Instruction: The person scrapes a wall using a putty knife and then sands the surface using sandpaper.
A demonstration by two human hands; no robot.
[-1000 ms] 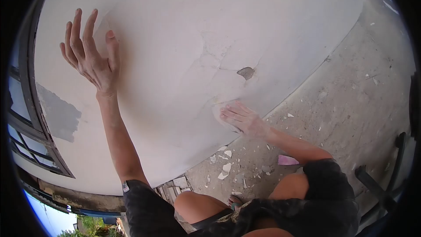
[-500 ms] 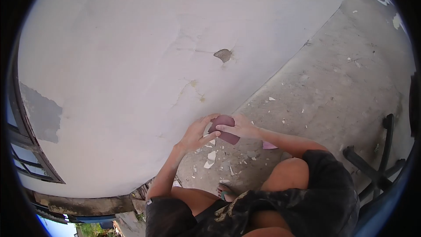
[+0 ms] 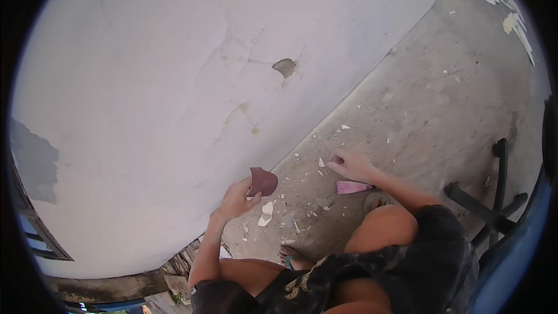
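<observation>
My left hand (image 3: pixel 234 199) grips a curved, reddish-brown sheet of sandpaper (image 3: pixel 263 182), thumb in front and the fingers partly hidden behind it. The sheet is close to the foot of the white wall (image 3: pixel 157 104). To the right, my right hand (image 3: pixel 351 166) is over the floor with its fingers curled in, and no object shows in it. Just below that hand lies a flat pink tool (image 3: pixel 352 187) with a dark end, near my foot. In the wall is a chipped grey hole (image 3: pixel 284 68), with yellowish stains (image 3: pixel 243 107) beneath it.
White paint flakes (image 3: pixel 265 213) are scattered over the concrete floor (image 3: pixel 418 104). A black chair base (image 3: pixel 494 215) stands at the right, beside something blue (image 3: pixel 511 244). A dark window frame (image 3: pixel 43 232) is at the far left. My bent knee (image 3: pixel 381 229) is below my right arm.
My right hand has let go of the sandpaper and moved right. My left hand has moved left and slightly down, holding the sheet alone. The pink tool is now more visible.
</observation>
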